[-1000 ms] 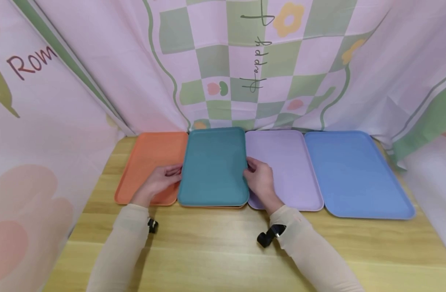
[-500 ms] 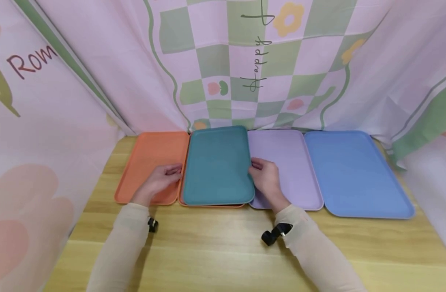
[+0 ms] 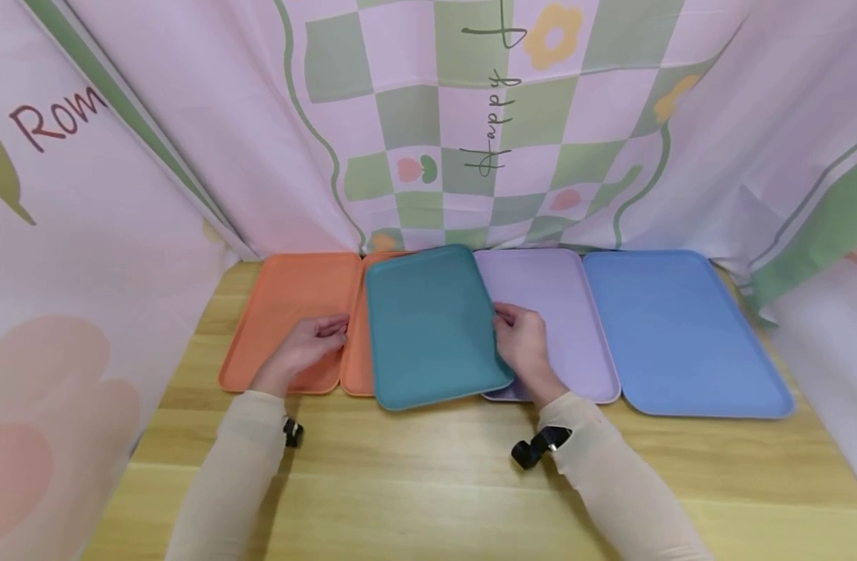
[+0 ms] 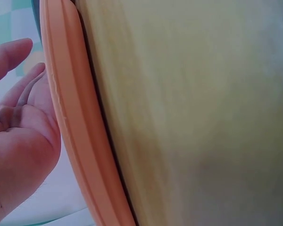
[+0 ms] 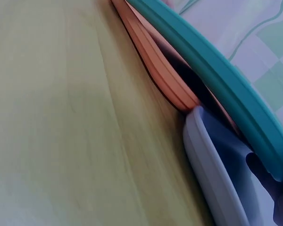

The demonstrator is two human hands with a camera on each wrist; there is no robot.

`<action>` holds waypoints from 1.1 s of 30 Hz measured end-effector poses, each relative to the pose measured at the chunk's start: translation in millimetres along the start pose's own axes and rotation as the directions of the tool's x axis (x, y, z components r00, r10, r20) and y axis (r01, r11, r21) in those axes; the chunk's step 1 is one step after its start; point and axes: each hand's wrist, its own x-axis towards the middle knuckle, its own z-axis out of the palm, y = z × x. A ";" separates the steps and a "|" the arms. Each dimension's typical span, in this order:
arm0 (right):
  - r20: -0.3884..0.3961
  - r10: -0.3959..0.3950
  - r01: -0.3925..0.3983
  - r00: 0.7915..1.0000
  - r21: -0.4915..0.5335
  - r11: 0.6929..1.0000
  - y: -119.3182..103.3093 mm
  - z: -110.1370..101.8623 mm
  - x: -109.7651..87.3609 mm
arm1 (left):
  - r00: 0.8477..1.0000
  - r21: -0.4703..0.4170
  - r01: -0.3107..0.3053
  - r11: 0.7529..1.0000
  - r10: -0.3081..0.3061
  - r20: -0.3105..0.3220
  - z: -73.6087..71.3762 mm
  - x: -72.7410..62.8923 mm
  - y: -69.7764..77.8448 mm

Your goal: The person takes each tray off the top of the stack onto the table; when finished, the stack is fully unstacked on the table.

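Observation:
In the head view my right hand (image 3: pixel 521 341) pinches the right edge of a teal tray (image 3: pixel 435 327). The teal tray sits askew, overlapping a second orange tray (image 3: pixel 357 358) and the left side of a lilac tray (image 3: pixel 569 327). The right wrist view has the teal tray's rim (image 5: pixel 226 80) raised over the orange tray's rim (image 5: pixel 160 61), with a dark gap between. My left hand (image 3: pixel 309 344) lies over the first orange tray (image 3: pixel 288 288), fingertips by the seam between both orange trays. Its fingers are loosely bent and hold nothing.
A larger blue tray (image 3: pixel 688 335) lies right of the lilac one. The trays stand in a row along the back of the wooden table (image 3: pixel 400 483). Printed curtains (image 3: pixel 414 117) hang close behind them and at both sides.
The teal tray has slid right and turned at an angle, its near edge now lower in view, uncovering the orange tray beneath. My right hand moved right with it; my left stayed put.

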 end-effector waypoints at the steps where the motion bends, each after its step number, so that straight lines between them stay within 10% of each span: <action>1: 0.003 -0.007 0.007 1.000 -0.008 1.000 1.0 -1.3 0.6 | 1.000 0.006 0.000 1.000 0.000 -0.001 0.2 0.1 0.3; 33: 0.265 -0.061 0.054 0.962 0.032 0.998 31.3 -84.5 25.5 | 0.999 -0.060 0.027 0.998 -0.025 0.032 0.1 1.3 0.3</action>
